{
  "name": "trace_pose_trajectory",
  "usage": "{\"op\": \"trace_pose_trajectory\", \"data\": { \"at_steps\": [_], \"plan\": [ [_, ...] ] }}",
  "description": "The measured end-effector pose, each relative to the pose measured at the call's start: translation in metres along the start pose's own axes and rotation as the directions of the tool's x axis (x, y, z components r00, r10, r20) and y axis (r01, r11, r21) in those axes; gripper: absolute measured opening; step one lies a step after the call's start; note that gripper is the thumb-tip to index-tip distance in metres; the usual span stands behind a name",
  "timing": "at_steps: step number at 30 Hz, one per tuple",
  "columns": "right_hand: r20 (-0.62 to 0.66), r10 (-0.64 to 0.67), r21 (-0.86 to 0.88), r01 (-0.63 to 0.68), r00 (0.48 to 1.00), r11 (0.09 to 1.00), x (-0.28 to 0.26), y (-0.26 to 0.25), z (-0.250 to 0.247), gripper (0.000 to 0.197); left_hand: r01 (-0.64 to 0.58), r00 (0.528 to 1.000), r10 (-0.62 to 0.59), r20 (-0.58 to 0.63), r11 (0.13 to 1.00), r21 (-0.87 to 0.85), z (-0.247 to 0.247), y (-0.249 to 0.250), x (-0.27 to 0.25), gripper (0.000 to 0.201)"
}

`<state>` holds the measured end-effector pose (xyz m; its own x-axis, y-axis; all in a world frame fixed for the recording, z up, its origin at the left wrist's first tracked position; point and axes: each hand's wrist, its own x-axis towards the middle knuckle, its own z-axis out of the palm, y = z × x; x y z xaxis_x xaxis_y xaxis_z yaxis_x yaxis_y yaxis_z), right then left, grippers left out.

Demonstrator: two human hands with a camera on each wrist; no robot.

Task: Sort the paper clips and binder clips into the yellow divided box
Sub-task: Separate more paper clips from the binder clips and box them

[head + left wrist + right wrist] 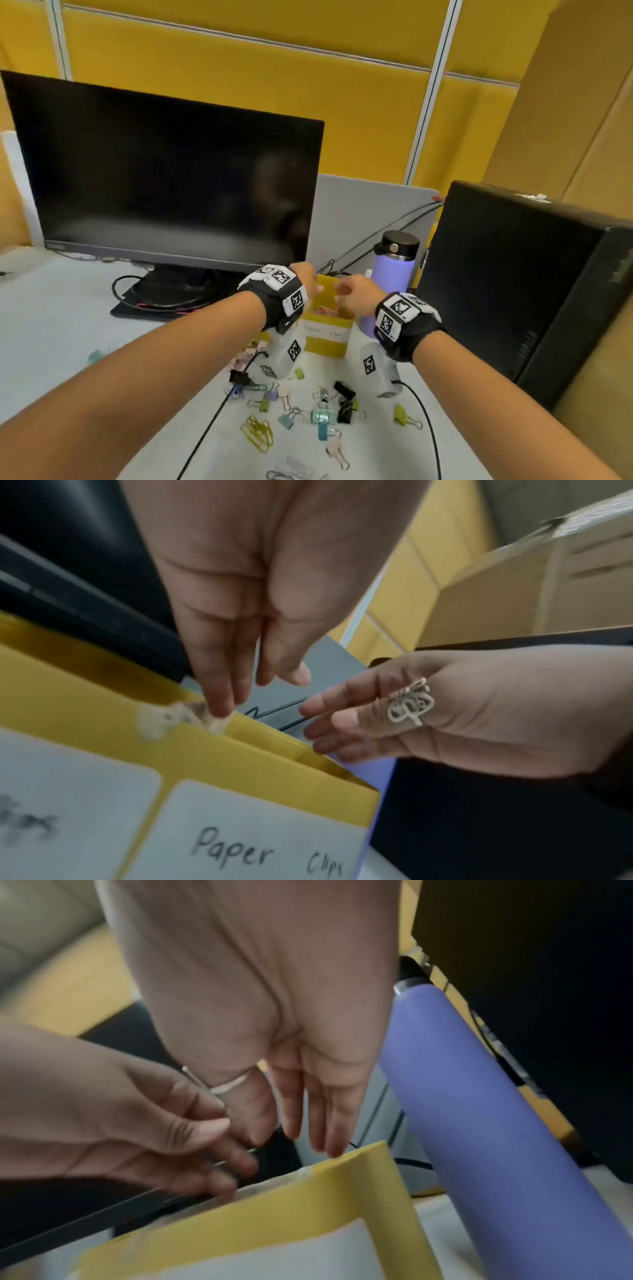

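Both forearms are bare, with no sleeves showing. Each wrist wears a black strap (270,310) carrying white blocks printed with black-and-white square marker codes, and a white camera housing (286,353) with more of these codes hangs beneath each wrist, a thin black cable (212,421) trailing from each. The right hand (462,718) wears a silver ring (411,706) with an openwork wire ornament.
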<state>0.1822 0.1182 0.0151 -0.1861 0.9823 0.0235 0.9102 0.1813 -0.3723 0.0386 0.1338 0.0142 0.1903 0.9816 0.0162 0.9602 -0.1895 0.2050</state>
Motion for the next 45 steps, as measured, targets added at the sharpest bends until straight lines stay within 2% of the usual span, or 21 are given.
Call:
{"op": "trace_pose_trajectory", "data": {
  "at_steps": [2,4,6,8,10,11,14,17,21,24,27,29,33,35,37,39,42,45],
  "plan": [
    [-0.110,-0.154,-0.068,0.148,0.982,0.987,-0.026,-0.005,0.002,0.029,-0.100,0.993,0.098,-0.060,0.995,-0.020,-0.014,0.001,-0.034,0.039],
    [-0.130,-0.321,-0.082,0.312,0.938,0.947,-0.061,-0.013,0.011,0.018,-0.201,0.977,0.202,-0.066,0.979,0.032,-0.019,-0.009,-0.076,0.036],
    [0.022,-0.459,-0.048,0.459,0.888,0.887,-0.100,-0.023,0.024,0.012,-0.291,0.954,0.284,0.091,0.953,0.078,-0.010,-0.031,-0.124,0.035],
    [0.234,-0.547,0.004,0.562,0.804,0.827,-0.134,-0.035,0.041,0.012,-0.338,0.892,0.291,0.345,0.937,0.084,0.007,-0.057,-0.171,0.039],
    [0.357,-0.592,0.044,0.620,0.723,0.784,-0.153,-0.046,0.061,0.014,-0.315,0.845,0.266,0.465,0.948,0.031,0.021,-0.080,-0.210,0.044],
    [0.380,-0.596,0.041,0.631,0.707,0.775,-0.157,-0.051,0.070,0.016,-0.274,0.847,0.232,0.478,0.961,0.019,0.028,-0.090,-0.223,0.045],
    [0.456,-0.538,-0.034,0.618,0.709,0.786,-0.158,-0.065,0.089,0.025,-0.148,0.886,0.118,0.447,0.989,0.031,0.044,-0.111,-0.248,0.043],
    [0.571,-0.458,-0.117,0.620,0.681,0.776,-0.159,-0.075,0.102,0.030,-0.044,0.885,-0.004,0.466,0.995,0.091,0.053,-0.120,-0.264,0.044],
    [0.587,-0.422,-0.136,0.598,0.691,0.790,-0.159,-0.080,0.107,0.024,-0.006,0.892,-0.015,0.452,0.999,0.046,0.059,-0.122,-0.265,0.033],
    [0.608,-0.392,-0.082,0.545,0.690,0.834,-0.160,-0.081,0.102,0.036,-0.041,0.897,0.019,0.442,0.998,0.041,0.056,-0.116,-0.258,0.017],
    [0.577,-0.380,-0.077,0.512,0.723,0.856,-0.162,-0.078,0.098,0.044,-0.067,0.903,0.052,0.427,0.998,0.020,0.060,-0.106,-0.247,0.029],
    [0.564,-0.395,-0.061,0.514,0.725,0.856,-0.165,-0.075,0.098,0.044,-0.078,0.906,0.063,0.419,0.997,0.019,0.062,-0.097,-0.240,0.033],
    [0.551,-0.419,-0.074,0.542,0.722,0.837,-0.169,-0.074,0.105,0.033,-0.089,0.913,0.080,0.400,0.996,0.003,0.058,-0.081,-0.224,0.040],
    [0.538,-0.409,-0.075,0.525,0.737,0.848,-0.171,-0.074,0.106,0.030,-0.147,0.912,0.140,0.386,0.989,-0.011,0.056,-0.077,-0.216,0.054],
    [0.502,-0.408,-0.072,0.506,0.763,0.859,-0.173,-0.072,0.102,0.025,-0.235,0.901,0.220,0.374,0.972,-0.006,0.058,-0.074,-0.211,0.076],
    [0.434,-0.391,-0.086,0.470,0.811,0.879,-0.173,-0.063,0.091,0.024,-0.312,0.865,0.261,0.429,0.949,0.052,0.062,-0.067,-0.209,0.085],
    [0.310,-0.281,-0.180,0.346,0.908,0.921,-0.173,-0.038,0.068,0.022,-0.334,0.833,0.264,0.485,0.941,0.062,0.072,-0.060,-0.211,0.070],
    [0.315,-0.121,-0.330,0.229,0.941,0.916,-0.172,-0.013,0.063,0.023,-0.368,0.815,0.283,0.505,0.927,0.074,0.074,-0.065,-0.218,0.063]
  ]
}}
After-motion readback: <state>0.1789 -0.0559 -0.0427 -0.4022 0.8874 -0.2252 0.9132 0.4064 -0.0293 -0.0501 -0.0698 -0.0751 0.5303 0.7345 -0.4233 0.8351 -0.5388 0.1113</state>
